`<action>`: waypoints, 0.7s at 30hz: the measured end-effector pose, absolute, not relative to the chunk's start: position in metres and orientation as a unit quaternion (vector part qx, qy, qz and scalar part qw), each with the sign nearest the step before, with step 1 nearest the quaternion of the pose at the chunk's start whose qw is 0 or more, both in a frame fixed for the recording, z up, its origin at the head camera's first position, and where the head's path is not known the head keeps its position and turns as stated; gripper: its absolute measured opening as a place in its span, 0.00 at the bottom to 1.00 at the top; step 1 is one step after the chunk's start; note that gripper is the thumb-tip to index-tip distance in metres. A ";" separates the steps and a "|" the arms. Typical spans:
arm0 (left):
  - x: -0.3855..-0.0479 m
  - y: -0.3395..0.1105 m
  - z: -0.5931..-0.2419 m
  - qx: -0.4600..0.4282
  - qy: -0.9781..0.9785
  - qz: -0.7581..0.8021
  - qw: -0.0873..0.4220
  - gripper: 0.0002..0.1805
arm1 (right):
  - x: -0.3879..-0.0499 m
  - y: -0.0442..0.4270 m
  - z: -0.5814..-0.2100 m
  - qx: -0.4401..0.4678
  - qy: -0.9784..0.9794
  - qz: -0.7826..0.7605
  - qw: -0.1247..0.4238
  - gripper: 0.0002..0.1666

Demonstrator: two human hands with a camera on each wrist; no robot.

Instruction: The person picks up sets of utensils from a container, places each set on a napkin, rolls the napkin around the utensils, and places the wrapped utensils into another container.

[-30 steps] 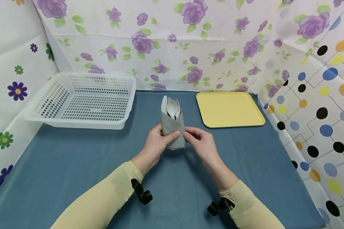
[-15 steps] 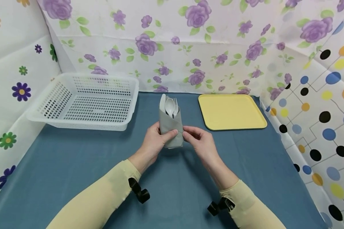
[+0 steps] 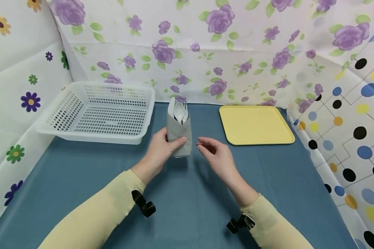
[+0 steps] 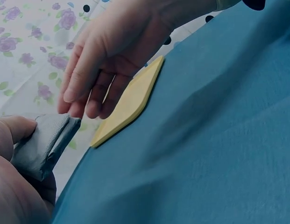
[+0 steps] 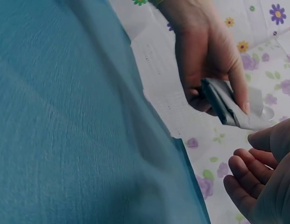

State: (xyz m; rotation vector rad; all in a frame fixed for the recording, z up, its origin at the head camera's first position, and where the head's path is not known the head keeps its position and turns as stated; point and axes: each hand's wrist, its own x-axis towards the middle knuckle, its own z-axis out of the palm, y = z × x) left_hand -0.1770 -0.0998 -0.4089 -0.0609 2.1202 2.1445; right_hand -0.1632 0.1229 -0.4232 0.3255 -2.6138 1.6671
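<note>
My left hand (image 3: 158, 149) grips a folded grey napkin (image 3: 179, 133), its thumb across the front and the other fingers behind. Out of the napkin's top stick a white knife (image 3: 171, 106), a spoon (image 3: 179, 111) and a fork (image 3: 185, 112), their lower ends hidden in the cloth. The bundle is held upright above the blue tablecloth. Just right of it, my right hand (image 3: 217, 157) hovers with relaxed, slightly bent fingers, apart from the napkin and holding nothing. In the right wrist view the napkin (image 5: 229, 103) shows its folded bottom edge.
A white perforated plastic basket (image 3: 112, 138) stands at the back left. At the back right lies a yellow tray (image 3: 257, 124). The blue tablecloth (image 3: 187, 214) spreads beneath, with a flowered curtain (image 3: 193, 62) behind and a dotted sheet (image 3: 346, 138) at the right.
My right fingers have let go of the napkin's right edge. My left hand has moved left with the napkin and cutlery, opening a gap between bundle and right hand. The view has shifted slightly.
</note>
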 end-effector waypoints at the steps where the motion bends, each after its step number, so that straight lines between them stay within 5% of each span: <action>1: -0.178 -0.102 -0.407 -0.021 0.705 0.706 0.062 0.30 | -0.164 0.122 -0.423 0.109 -0.842 0.527 0.015 0.20; 21: -0.185 -0.142 -0.387 -0.028 0.733 0.677 0.056 0.32 | -0.175 0.098 -0.416 0.233 -0.915 0.314 0.100 0.26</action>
